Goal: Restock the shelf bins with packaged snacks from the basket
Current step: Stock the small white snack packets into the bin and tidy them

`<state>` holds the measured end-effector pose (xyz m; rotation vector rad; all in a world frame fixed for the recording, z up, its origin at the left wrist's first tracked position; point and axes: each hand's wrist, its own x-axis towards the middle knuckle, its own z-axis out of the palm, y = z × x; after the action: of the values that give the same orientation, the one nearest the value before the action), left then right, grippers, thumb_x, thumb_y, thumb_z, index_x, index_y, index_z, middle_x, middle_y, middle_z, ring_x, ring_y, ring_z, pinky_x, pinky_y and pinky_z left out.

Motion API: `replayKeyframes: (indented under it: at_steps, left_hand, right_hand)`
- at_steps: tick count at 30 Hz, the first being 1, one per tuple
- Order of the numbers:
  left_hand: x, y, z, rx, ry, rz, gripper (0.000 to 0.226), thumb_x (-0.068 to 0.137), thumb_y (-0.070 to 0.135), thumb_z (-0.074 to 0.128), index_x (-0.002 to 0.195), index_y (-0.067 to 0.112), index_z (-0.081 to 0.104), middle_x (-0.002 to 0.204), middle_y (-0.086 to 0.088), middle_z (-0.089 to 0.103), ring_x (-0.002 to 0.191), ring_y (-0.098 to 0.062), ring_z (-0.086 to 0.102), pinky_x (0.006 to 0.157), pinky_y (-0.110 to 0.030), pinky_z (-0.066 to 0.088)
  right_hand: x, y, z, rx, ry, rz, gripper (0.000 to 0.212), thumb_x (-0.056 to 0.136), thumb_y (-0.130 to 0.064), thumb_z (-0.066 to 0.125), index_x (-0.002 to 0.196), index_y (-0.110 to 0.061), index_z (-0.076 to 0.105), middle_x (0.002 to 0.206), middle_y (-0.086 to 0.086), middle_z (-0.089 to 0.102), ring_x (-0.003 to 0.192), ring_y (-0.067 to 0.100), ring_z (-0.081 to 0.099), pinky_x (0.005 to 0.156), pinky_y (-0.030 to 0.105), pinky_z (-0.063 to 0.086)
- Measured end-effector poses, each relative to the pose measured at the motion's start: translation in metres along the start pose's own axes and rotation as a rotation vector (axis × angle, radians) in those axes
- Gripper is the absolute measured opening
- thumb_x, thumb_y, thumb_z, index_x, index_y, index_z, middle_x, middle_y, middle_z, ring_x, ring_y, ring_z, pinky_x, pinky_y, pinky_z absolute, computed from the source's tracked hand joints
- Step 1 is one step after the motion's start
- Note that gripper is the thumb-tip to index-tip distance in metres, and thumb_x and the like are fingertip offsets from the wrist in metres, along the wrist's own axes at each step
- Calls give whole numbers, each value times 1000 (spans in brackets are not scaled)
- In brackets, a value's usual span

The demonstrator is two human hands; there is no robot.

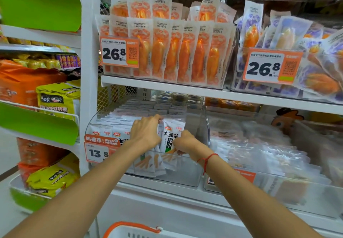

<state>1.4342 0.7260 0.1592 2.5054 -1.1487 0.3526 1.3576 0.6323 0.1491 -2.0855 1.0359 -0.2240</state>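
Orange-handled and white, a shopping basket (130,230) sits at the bottom edge of the view, below two bare forearms that reach up to a white shelf unit (185,197). Both hands work inside a clear plastic bin (185,174) at the left end of the lower shelf. The left hand (146,132) has its fingers curled down over the tops of upright white snack packets (169,135) printed with black characters and orange strips; it appears to grip them, though the fingertips are hidden behind the packs. The right hand (185,142), a red string bracelet (207,160) on its wrist, pinches the right edge of the front packet with fingers closed narrowly on it. More of the same packets stand in rows behind, filling the left and back of the bin, while the right front corner of the bin holds none. An orange "recommend" price tag (98,150) reading 13.5 hangs on the bin's left front. To the right, a second clear bin (278,187) holds pale, blurred packets. On the upper shelf, a bin of orange-and-white packs (167,52) carries a 26.8 price tag (118,52), and just beside it purple-and-white packs (297,33) sit behind another 26.8 tag (271,66). At the left edge, a separate rack with green fronts (39,9) holds yellow noodle bags (57,98) and orange bags (22,83).
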Motion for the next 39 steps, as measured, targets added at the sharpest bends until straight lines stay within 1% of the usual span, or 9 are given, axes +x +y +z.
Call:
replayKeyframes:
  at_steps: [8,12,16,21,24,27,30,33,39]
  left_hand:
    - [5,3,-9,111,-74,23,75,72,45,74,138,27,45,133,0,54,122,-21,49,98,-34,39]
    - [18,16,-3,303,-76,34,63,73,39,73,131,26,51,129,-1,54,123,-21,44,100,-34,31]
    - [27,29,0,407,-79,65,53,78,26,71,128,26,53,128,1,56,123,-20,43,103,-35,27]
    - [24,25,7,322,-96,77,62,76,19,74,133,25,48,133,-2,52,125,-24,45,103,-40,33]
    - [22,24,6,334,-114,97,63,79,22,72,136,25,45,136,-2,48,127,-25,42,103,-41,33]
    - [18,26,-1,354,-123,117,62,81,31,70,137,24,45,137,-2,47,127,-25,42,103,-39,34]
    - [6,24,-13,325,-73,115,65,78,45,70,134,23,48,135,-1,51,127,-24,42,103,-36,32]
    - [-12,22,-27,235,31,108,63,79,51,67,133,24,50,132,-1,54,124,-23,43,102,-35,32]
    - [-64,19,-53,15,157,33,39,88,30,63,126,26,55,126,5,58,120,-19,47,100,-34,36]
  right_hand:
    - [8,7,0,-58,46,57,58,87,-3,55,138,1,29,138,19,44,126,35,46,102,38,43]
    - [17,5,0,-227,-25,92,65,86,-6,59,142,-1,27,146,20,23,130,35,40,103,38,43]
    - [19,1,-2,-275,-208,129,42,83,-18,69,114,1,50,130,15,51,125,30,51,103,38,44]
    - [27,6,5,-266,-188,112,83,85,-23,69,144,4,17,147,14,36,134,28,40,104,35,41]
    - [25,5,2,-284,-174,83,62,88,-24,64,136,2,35,142,14,41,126,28,46,102,35,43]
    - [14,4,-2,-286,-180,72,37,89,-22,61,113,-1,43,132,17,45,113,27,46,80,30,44]
    - [-2,5,-9,-269,-107,25,62,95,-16,50,143,7,18,149,21,22,137,35,29,107,36,33]
    - [-29,3,-23,-215,10,-68,61,95,-12,50,144,4,18,152,20,11,135,37,32,107,36,32]
    - [-81,22,-38,-107,169,-365,39,88,-7,53,126,-7,49,132,15,43,112,28,49,93,33,40]
